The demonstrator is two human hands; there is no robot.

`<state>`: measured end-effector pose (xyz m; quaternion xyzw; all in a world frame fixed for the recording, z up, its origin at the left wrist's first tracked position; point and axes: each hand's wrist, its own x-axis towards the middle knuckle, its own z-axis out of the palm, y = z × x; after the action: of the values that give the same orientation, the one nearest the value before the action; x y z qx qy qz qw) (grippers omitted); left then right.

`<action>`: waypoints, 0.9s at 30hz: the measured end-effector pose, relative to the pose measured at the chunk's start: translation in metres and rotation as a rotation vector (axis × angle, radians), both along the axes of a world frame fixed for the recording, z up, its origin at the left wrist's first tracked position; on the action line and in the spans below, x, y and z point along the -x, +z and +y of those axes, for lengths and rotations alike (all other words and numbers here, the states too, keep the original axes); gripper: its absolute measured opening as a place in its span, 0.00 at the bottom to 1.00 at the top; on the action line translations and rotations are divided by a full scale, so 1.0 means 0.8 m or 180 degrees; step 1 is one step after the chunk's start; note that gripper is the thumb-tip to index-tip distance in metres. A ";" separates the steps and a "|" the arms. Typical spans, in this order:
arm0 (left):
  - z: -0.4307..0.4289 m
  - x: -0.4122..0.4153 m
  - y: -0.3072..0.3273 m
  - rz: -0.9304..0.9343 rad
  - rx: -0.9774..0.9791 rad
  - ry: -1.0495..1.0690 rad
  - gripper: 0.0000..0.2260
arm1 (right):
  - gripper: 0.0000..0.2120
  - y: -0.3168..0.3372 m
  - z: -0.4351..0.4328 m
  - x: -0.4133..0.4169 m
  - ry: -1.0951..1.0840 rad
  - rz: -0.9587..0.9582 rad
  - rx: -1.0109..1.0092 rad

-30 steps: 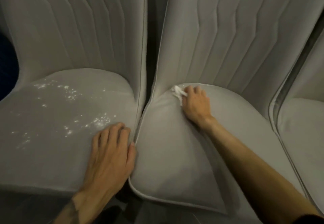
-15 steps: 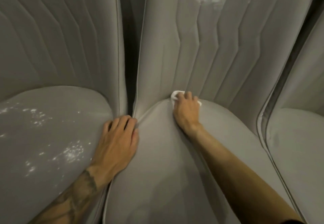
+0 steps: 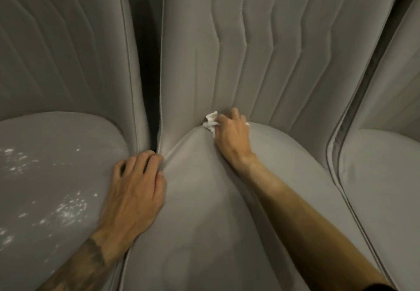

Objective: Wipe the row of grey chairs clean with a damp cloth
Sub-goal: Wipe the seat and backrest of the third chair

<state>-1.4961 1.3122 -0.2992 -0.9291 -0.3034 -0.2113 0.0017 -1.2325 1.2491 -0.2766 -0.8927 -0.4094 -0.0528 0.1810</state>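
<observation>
I'm seeing a crumpled white cloth (image 3: 211, 121) bunched under the right hand (image 3: 231, 136), fingers curled over it, jammed into the crease where the middle chair (image 3: 204, 222) seat meets its ribbed, quilted back. Soft matte grey fabric with piped edges. Left hand (image 3: 134, 195) lies flat, fingers loosely bent, holding nothing, across the gap onto the left chair (image 3: 45, 165), whose seat has white speckles (image 3: 68, 211). Another chair (image 3: 381, 177) at frame right.
</observation>
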 end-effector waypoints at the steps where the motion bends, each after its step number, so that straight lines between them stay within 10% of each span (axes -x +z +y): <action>1: 0.000 -0.001 0.001 -0.0012 -0.0002 0.0001 0.15 | 0.11 0.000 -0.013 -0.017 -0.0205 -0.0039 0.0062; 4: -0.004 -0.003 0.003 -0.0015 0.0057 0.0055 0.15 | 0.11 0.002 -0.022 -0.028 -0.0948 0.0172 -0.0046; 27: -0.006 -0.003 0.008 0.0077 0.0070 0.0047 0.16 | 0.10 -0.009 -0.022 -0.034 0.0143 -0.0035 0.0251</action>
<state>-1.4938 1.3072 -0.2928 -0.9293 -0.3126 -0.1967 -0.0033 -1.2057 1.2316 -0.2842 -0.8894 -0.4321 -0.0375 0.1446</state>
